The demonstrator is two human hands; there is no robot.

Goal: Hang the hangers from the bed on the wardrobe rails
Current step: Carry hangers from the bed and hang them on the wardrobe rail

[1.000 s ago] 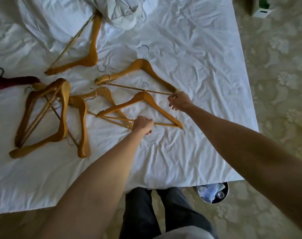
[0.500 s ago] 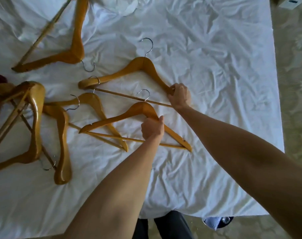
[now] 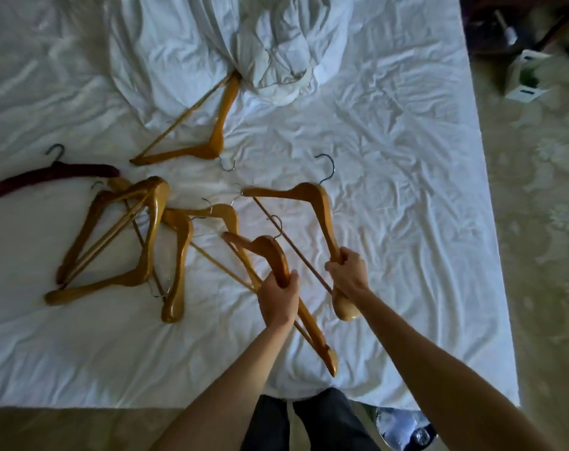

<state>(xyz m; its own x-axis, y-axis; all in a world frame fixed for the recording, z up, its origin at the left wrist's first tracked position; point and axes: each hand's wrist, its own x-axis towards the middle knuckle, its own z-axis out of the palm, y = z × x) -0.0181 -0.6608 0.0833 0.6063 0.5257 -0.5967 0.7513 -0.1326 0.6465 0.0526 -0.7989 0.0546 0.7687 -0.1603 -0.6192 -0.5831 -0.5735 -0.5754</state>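
Observation:
My left hand [image 3: 278, 299] grips the arm of a wooden hanger [image 3: 270, 252] lifted off the white bed [image 3: 406, 222]. My right hand [image 3: 348, 276] grips the arm of a second wooden hanger [image 3: 312, 198] with a dark hook, also raised and tilted. Several more wooden hangers [image 3: 153, 229] lie in a heap on the sheet to the left. Another wooden hanger [image 3: 214, 138] lies farther back, its end under the bunched duvet. A dark red padded hanger [image 3: 55, 177] rests at the far left.
A crumpled white duvet [image 3: 244, 50] is piled at the back of the bed. Patterned carpet [image 3: 536, 222] runs along the right side. A small bin [image 3: 403, 428] with a plastic bottle stands by my legs at the bed's foot. A white box [image 3: 523, 76] sits on the floor, back right.
Both hands have lifted their hangers off the sheet and pulled them toward me, swinging them so the hooks point away. The view has tilted to show more of the bed.

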